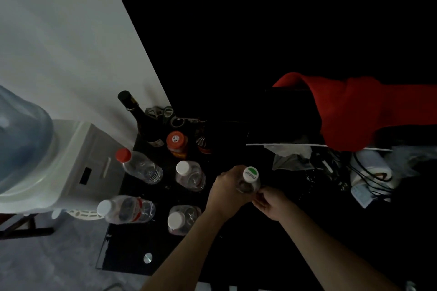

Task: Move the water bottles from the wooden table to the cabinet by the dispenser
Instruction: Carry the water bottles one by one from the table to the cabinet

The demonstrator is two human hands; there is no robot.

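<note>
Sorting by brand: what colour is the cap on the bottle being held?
White with a green patch, on the held bottle's cap; head view.

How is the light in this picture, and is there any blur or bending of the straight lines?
Head view: very dim, the right half nearly black; the white wall is the brightest part. The black cabinet top swallows detail, with a faint sheen near its front edge. The bottle held by the left hand and right hand looks soft. The wide lens tilts the wall edge and bottles.

A dim corner of a lived-in home or small office. A white water dispenser [71, 160] with a blue jug [21, 137] stands beside a glossy black glass-topped cabinet [132, 253]. Clear plastic water bottles [142, 168], a dark wine bottle [139, 116], tangled black cables [369, 179] and a red cloth [354, 111] crowd the cabinet.
</note>
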